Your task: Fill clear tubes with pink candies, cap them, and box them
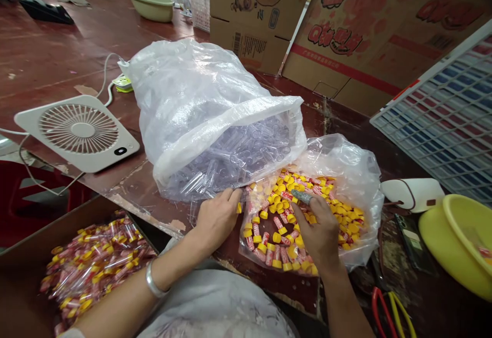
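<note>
Left hand (217, 217) curling loosely at mouth of large clear bag (200, 102) of clear tubes (238, 158), grip contents unclear | right hand (317, 230) reaching into smaller bag (346, 174) of yellow caps (277, 207) and candies, fingers bent, pinching unclear | both bags lying on table (46, 56) | white fan (79, 132) sitting left | 1 box of filled tubes (92, 263) sitting lower left

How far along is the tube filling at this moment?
Done: a box at lower left holds many capped, filled tubes. In hand: the left hand rests at the bag of empty clear tubes; the right hand picks among yellow caps and candies. Left: both bags look far from used up.
</note>
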`<state>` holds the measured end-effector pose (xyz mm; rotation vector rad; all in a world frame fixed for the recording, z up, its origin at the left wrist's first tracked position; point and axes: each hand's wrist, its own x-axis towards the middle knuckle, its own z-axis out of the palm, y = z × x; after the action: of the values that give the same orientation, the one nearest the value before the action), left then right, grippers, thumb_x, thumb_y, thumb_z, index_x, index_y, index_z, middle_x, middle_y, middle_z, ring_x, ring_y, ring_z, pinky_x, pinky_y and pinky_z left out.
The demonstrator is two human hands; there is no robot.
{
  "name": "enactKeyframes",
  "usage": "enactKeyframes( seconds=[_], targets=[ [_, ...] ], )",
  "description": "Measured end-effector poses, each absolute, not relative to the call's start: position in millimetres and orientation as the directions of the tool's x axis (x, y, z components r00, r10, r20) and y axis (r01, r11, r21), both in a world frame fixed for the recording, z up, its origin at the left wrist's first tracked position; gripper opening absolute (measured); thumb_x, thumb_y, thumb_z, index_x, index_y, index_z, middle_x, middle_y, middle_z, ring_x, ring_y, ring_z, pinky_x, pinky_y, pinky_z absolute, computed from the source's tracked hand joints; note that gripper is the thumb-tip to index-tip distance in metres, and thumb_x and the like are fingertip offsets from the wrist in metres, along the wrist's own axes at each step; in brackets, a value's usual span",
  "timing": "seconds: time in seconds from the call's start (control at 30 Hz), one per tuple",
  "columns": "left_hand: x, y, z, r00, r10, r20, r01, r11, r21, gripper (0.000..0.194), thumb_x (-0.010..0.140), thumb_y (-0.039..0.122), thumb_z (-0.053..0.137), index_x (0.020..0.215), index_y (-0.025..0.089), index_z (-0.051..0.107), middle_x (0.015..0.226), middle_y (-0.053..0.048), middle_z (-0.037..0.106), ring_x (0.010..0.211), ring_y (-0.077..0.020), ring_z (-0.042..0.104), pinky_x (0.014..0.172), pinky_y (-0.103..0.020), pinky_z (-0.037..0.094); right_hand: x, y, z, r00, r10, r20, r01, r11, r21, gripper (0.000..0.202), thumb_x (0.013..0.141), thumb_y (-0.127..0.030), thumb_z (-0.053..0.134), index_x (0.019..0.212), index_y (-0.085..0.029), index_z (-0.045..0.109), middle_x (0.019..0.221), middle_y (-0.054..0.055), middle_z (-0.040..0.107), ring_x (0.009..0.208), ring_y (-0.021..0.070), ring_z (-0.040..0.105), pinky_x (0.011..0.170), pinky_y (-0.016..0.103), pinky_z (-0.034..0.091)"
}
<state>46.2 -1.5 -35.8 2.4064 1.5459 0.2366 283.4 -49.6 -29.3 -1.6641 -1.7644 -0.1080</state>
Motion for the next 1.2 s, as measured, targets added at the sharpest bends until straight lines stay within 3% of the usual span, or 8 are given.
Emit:
enactKeyframes(
  seconds=[0.13, 0.3, 0.47, 0.6, 0.77, 0.9, 1.03, 1.2],
  targets=[
    [34, -17, -31, 0.454, 0.889, 0.063, 0.629, -0.37, 0.683, 0.027, 0.096, 0.03, 0.052, 0.12, 0.023, 0.063, 0.102, -0.006, 0.06, 0.083, -0.0189, 0.064, 0.072, -0.029, 0.051, 270, -63, -19, 0.133, 0.905, 0.404, 0.704, 0.201, -0.682, 0.023, 0.092, -0.036, 0.067, 0.109, -0.021, 0.062, 0.097, 0.007, 0.074, 0.083, 0.0211, 0.073, 0.077, 0.035, 0.06],
    [36, -33, -20, 0.46, 0.888, 0.017, 0.333, -0.19, 0.924, 0.023, 0.093, 0.036, 0.058, 0.108, 0.022, 0.069, 0.1, -0.005, 0.056, 0.094, -0.019, 0.059, 0.085, -0.03, 0.046, 245, -66, -4, -0.056, 0.912, 0.406, 0.706, 0.323, -0.63, 0.01, 0.094, -0.031, 0.064, 0.096, -0.021, 0.066, 0.087, 0.003, 0.075, 0.076, 0.0181, 0.073, 0.071, 0.029, 0.06],
    [44, -39, -18, 0.509, 0.847, -0.152, 0.085, 0.126, 0.988, 0.027, 0.09, 0.043, 0.062, 0.092, 0.016, 0.065, 0.084, -0.001, 0.061, 0.079, -0.0159, 0.054, 0.074, -0.027, 0.041, 231, -71, -5, -0.326, 0.831, 0.451, 0.71, 0.53, -0.463, 0.051, 0.085, -0.039, 0.075, 0.125, -0.016, 0.054, 0.126, 0.015, 0.064, 0.124, 0.0301, 0.058, 0.105, 0.047, 0.051],
    [52, -41, -19, 0.55, 0.808, -0.209, -0.028, 0.268, 0.963, 0.033, 0.086, 0.046, 0.064, 0.086, 0.014, 0.06, 0.079, 0.001, 0.055, 0.074, -0.0133, 0.047, 0.069, -0.025, 0.038, 222, -77, -22, -0.294, 0.803, 0.518, 0.813, 0.495, -0.307, 0.056, 0.077, -0.035, 0.079, 0.12, -0.014, 0.051, 0.115, 0.017, 0.062, 0.117, 0.0331, 0.057, 0.099, 0.053, 0.052],
    [64, -28, -15, 0.623, 0.757, -0.197, -0.03, 0.275, 0.961, 0.031, 0.08, 0.04, 0.07, 0.091, 0.014, 0.057, 0.081, 0.001, 0.054, 0.075, -0.0128, 0.048, 0.069, -0.024, 0.04, 221, -76, -28, -0.172, 0.79, 0.589, 0.869, 0.403, -0.288, 0.053, 0.074, -0.046, 0.079, 0.109, -0.018, 0.05, 0.1, 0.012, 0.059, 0.1, 0.0317, 0.06, 0.086, 0.052, 0.057],
    [80, -5, -6, 0.656, 0.739, -0.155, 0.173, 0.054, 0.984, 0.02, 0.081, 0.022, 0.062, 0.098, 0.016, 0.054, 0.08, 0.002, 0.054, 0.07, -0.0127, 0.05, 0.064, -0.024, 0.043, 253, -72, -22, -0.157, 0.878, 0.452, 0.892, 0.322, -0.316, 0.077, 0.078, -0.063, 0.071, 0.131, -0.014, 0.044, 0.122, 0.019, 0.058, 0.118, 0.0345, 0.057, 0.096, 0.052, 0.053],
    [102, 18, 3, 0.551, 0.828, 0.108, 0.61, -0.488, 0.625, 0.026, 0.079, 0.007, 0.055, 0.104, 0.016, 0.056, 0.103, -0.008, 0.057, 0.082, -0.0201, 0.06, 0.068, -0.031, 0.05, 305, -72, -20, 0.066, 0.864, 0.5, 0.976, 0.048, -0.212, 0.049, 0.093, -0.059, 0.054, 0.113, -0.015, 0.057, 0.107, 0.017, 0.065, 0.099, 0.0317, 0.065, 0.082, 0.045, 0.055],
    [128, 35, 4, 0.529, 0.839, 0.125, 0.813, -0.543, 0.208, 0.032, 0.086, -0.001, 0.042, 0.111, 0.012, 0.057, 0.104, -0.014, 0.058, 0.084, -0.0265, 0.066, 0.061, -0.033, 0.054, 322, -68, -28, -0.07, 0.903, 0.423, 0.993, 0.106, -0.061, 0.016, 0.099, -0.03, 0.053, 0.092, -0.019, 0.062, 0.09, 0.008, 0.068, 0.087, 0.0239, 0.064, 0.078, 0.035, 0.052]
  ],
)
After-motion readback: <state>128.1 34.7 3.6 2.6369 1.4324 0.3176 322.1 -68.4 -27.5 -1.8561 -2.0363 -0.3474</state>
